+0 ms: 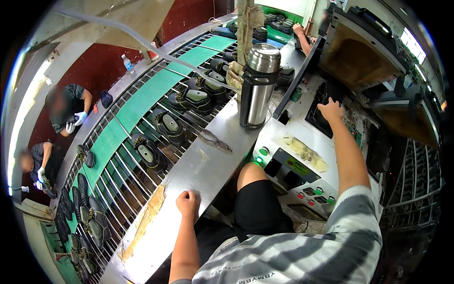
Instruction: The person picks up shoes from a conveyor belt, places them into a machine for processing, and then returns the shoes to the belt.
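Observation:
My left hand [187, 202] rests, fingers curled, on the near edge of the steel counter [215, 142]; nothing shows in it. My right hand [332, 111] reaches over the white machine [302, 142], a finger and thumb stretched out. It is at the edge of a black flat pad [318, 116] on the machine's bed; whether it touches the pad is hard to see. Above that hand stands the machine's raised lid [358, 57], brown inside. A pair of pliers [215, 141] and a steel thermos [261, 87] are on the counter between my hands.
Beyond the counter runs a roller conveyor with a green belt [137, 106], carrying several dark shoes [191, 99] and soles [82, 189]. Two gloved people [71, 106] work at its far side. Another person's hand [299, 31] is behind the machine. Buttons [263, 151] line the machine's front.

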Demonstrator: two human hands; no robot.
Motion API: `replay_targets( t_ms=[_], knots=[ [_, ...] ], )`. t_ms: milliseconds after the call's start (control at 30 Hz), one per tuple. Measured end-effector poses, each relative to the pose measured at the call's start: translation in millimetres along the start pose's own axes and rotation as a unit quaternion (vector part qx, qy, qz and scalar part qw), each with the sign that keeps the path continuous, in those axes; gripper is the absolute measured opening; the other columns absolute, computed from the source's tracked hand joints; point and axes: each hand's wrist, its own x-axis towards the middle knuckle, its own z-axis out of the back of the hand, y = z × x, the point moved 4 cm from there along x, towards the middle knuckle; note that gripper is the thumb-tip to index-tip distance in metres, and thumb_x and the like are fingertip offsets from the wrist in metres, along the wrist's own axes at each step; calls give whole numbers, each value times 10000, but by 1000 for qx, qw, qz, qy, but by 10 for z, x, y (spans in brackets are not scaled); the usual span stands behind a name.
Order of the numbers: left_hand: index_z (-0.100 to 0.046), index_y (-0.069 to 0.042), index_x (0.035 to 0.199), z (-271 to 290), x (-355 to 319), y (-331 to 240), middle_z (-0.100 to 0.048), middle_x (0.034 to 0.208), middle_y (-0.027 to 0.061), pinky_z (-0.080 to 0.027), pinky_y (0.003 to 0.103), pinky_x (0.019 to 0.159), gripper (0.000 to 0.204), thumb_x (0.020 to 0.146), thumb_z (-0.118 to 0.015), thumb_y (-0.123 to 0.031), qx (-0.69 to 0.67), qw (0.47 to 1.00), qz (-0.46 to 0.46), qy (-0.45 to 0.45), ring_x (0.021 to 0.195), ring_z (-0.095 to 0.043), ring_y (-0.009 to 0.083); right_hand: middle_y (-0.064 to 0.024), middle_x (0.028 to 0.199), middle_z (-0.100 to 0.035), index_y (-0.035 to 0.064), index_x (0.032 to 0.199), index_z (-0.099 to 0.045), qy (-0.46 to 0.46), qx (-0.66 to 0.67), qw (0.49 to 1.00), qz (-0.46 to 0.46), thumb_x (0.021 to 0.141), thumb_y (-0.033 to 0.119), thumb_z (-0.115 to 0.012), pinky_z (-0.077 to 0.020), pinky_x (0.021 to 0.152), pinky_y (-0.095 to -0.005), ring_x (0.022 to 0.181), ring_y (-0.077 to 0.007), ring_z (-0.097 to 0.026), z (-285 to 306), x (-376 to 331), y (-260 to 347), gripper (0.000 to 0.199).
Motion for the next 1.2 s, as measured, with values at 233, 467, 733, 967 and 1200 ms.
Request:
replay_targets(
  t_ms=[233, 467, 733, 967, 1200],
  knots=[
    [-612, 8, 655, -13, -4, -73, -589, 577, 142, -445, 368, 533, 298, 839, -603, -226, 13, 999, -27, -16, 511, -552, 269, -191, 1434, -414, 77, 1376, -481, -20, 93, 991, 91, 790, 551, -628, -356, 1067, -459, 1307, -402, -391, -238, 304, -404, 768],
    [-655, -12, 814, -298, 73, 298, -633, 691, 50, -453, 301, 550, 232, 902, -567, -208, -177, 980, 90, -26, 615, -569, 148, -149, 1254, -563, 82, 1165, -603, -257, 196, 926, 195, 794, 172, -679, -405, 1002, -423, 1179, -342, -507, -247, -395, -1859, 389],
    [-164, -15, 1498, -1999, -630, -1481, -178, 1555, 159, -192, 412, 1137, 717, 987, -382, -470, -539, 760, 215, 292, 1429, -183, 267, -168, 1267, -545, 98, 1286, -505, -310, 36, 950, 2, 769, 242, -688, -431, 976, -455, 1177, -373, -497, 332, -372, -3529, 567],
    [-333, 69, 1412, -2036, -699, -2109, -397, 1450, 197, -338, 422, 1078, 648, 994, -397, -423, -501, 724, 161, 446, 1298, -433, 300, -218, 1472, -355, 105, 1496, -261, -45, 48, 984, -167, 733, 582, -671, -362, 1058, -485, 1332, -394, -378, 568, 197, -3873, 988],
    [-642, 9, 870, -634, -469, -178, -606, 693, 40, -474, 245, 576, 126, 896, -558, -81, -332, 935, 94, 83, 602, -564, 111, -257, 1486, -309, 121, 1506, -206, -15, 68, 971, -231, 629, 498, -729, -346, 1070, -494, 1343, -424, -358, 268, 822, -4186, 1088]
  ],
)
